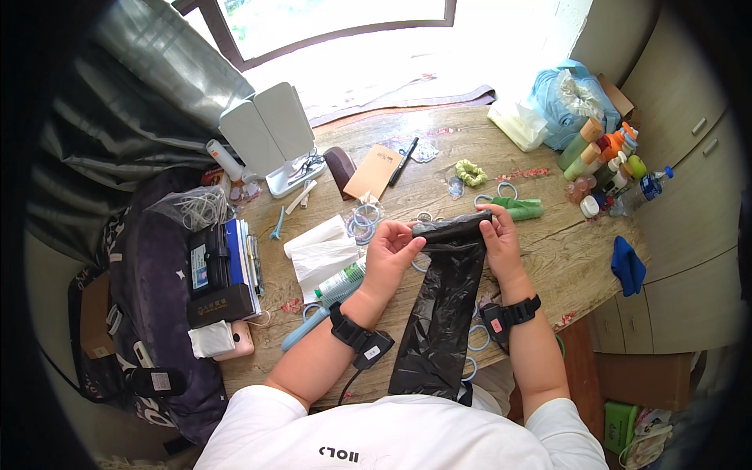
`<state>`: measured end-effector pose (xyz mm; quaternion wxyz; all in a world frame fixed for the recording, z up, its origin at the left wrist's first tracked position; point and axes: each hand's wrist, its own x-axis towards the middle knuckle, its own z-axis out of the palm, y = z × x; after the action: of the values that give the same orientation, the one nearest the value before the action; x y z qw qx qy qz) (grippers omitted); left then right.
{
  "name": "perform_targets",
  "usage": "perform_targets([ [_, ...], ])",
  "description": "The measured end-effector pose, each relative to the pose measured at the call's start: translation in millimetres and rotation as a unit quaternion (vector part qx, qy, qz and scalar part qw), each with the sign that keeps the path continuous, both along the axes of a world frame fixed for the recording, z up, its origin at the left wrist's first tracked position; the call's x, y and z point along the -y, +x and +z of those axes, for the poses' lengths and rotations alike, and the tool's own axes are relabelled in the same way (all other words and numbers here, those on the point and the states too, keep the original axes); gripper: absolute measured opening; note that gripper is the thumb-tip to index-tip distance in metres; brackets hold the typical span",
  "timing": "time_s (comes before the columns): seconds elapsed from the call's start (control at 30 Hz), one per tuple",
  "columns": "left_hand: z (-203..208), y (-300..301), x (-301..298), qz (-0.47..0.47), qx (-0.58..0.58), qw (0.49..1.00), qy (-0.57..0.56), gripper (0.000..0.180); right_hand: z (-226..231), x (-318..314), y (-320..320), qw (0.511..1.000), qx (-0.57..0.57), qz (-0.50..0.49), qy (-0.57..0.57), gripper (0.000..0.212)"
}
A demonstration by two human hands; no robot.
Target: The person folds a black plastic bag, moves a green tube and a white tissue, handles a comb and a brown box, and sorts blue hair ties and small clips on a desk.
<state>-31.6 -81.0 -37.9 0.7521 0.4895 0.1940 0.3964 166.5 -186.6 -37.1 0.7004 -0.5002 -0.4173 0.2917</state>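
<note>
A black plastic bag (pixel 442 313) hangs from both my hands over the front of the wooden table, its lower end reaching my lap. My left hand (pixel 392 254) pinches the left end of the bag's upper edge between thumb and fingers. At the right end, my right hand (pixel 500 241) grips the same folded edge. Just beyond the right hand lies a green roll (pixel 518 207). White tissues (pixel 323 254) and a green-and-white tube (pixel 342 283) are left of my left hand. Several pale blue rings (pixel 478 338) show beside the bag, partly covered.
A white folding mirror (pixel 270 133) stands back left, near a tan notebook (pixel 374 172) and a black pen (pixel 404 161). A green scrunchie (pixel 471 173) lies farther back. Several bottles (pixel 583 157) crowd the right, with a blue cloth (pixel 628 266) at that edge. Books (pixel 241 254) stand left.
</note>
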Motion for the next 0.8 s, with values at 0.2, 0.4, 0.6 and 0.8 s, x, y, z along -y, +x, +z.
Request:
perform_targets([
  [0.2, 4.9, 0.7, -1.3, 0.005, 0.052, 0.999, -0.015, 0.029, 14.7, -1.0, -11.1, 0.999, -0.030, 0.020, -0.027, 0.036],
  [0.4, 5.4, 0.5, -2.6, 0.008, 0.044, 0.999, 0.015, 0.036, 11.2, 5.8, 0.0, 0.996, -0.059, 0.064, -0.037, 0.039],
  [0.6, 10.7, 0.1, -1.1, 0.016, 0.049, 0.999, 0.005, 0.042, 18.1, 1.9, -7.8, 0.986, -0.098, 0.101, -0.091, 0.036],
  [0.8, 5.0, 1.0, -3.7, -0.033, 0.079, 0.994, -0.076, 0.043, 14.2, 1.2, -9.3, 0.992, -0.083, 0.078, -0.050, 0.032],
])
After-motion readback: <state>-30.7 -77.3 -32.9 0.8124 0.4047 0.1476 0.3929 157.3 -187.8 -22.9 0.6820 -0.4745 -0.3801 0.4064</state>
